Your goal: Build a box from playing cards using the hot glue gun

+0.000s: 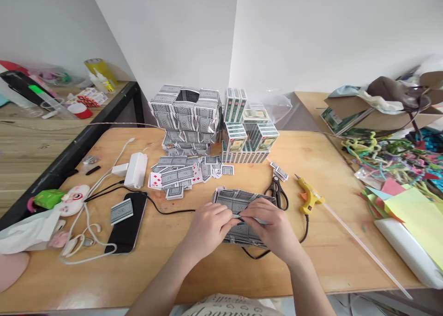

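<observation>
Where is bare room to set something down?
Between the phone and left hand, in front of the black cable; between the glue gun and colored paper, behind the glue stick. Crowded: around loose cards and white cables.

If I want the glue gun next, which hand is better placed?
Probably the right hand: the glue gun lies to its right, farther from the left hand. Both are on the card piece.
</observation>
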Motion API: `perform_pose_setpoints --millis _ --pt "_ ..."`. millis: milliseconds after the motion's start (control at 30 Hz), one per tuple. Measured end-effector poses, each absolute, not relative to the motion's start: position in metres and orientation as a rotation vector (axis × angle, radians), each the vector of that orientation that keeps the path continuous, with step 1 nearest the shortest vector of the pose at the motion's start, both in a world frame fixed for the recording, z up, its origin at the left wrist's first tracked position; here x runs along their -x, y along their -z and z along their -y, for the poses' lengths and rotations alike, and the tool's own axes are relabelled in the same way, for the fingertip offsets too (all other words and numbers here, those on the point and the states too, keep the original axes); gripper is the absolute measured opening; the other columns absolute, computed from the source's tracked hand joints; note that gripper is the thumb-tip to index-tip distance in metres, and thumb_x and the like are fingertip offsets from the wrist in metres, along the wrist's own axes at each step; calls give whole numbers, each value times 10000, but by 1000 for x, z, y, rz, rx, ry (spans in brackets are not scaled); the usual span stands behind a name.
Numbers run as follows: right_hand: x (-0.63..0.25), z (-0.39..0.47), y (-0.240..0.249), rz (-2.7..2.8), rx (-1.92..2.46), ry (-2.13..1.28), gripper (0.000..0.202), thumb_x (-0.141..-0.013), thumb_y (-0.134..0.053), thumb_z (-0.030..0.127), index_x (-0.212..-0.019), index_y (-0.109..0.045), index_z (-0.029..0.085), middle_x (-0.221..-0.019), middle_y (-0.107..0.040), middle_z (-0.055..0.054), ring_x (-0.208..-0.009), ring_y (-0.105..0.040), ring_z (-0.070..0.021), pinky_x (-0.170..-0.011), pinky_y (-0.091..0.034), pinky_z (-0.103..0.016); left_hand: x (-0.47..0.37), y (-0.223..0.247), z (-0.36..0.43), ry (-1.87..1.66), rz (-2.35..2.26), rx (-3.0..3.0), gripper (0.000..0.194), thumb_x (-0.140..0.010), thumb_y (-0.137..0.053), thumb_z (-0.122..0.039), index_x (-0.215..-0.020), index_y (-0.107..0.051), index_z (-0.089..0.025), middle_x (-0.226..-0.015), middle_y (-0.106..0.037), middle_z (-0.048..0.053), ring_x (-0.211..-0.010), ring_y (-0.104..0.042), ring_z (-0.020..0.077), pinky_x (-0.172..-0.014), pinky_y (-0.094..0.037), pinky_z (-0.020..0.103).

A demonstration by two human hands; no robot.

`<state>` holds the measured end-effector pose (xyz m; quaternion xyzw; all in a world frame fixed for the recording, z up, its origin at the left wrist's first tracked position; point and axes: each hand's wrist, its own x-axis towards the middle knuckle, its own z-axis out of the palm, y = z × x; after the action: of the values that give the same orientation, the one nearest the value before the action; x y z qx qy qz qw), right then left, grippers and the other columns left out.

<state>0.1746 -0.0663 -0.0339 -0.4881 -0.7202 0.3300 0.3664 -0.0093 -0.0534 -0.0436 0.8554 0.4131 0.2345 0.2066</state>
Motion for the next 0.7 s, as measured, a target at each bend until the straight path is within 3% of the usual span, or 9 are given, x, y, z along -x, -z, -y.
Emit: perform_pose_setpoints --millis 167,267,700 --pt "-177 54 41 1708 1459 -735 143 -782 -574 285 -763 -709 241 -751 -689 -46 -693 -573 -184 -651 -467 -325 19 56 35 -907 -1339 -2025 120 -831 -512 -282 -846 -607 -210 -791 -599 26 -747 -557 143 -682 -435 259" --pt "-180 42 48 1428 1648 -771 180 -760 -577 335 -798 -699 208 -744 -689 -47 -642 -591 -173 -591 -460 -289 24 72 23 -1012 -1412 -1848 251 -815 -466 -156 -1034 -574 -213 -1012 -623 54 -899 -593 156 -807 -470 300" --pt "-172 13 73 1437 1678 -782 198 -739 -556 345 -782 -686 202 -705 -694 -29 -589 -611 -173 -595 -461 -279 19 87 13 -959 -1466 -1740 221 -794 -474 -181 -934 -644 -187 -943 -687 50 -851 -644 169 -799 -514 317"
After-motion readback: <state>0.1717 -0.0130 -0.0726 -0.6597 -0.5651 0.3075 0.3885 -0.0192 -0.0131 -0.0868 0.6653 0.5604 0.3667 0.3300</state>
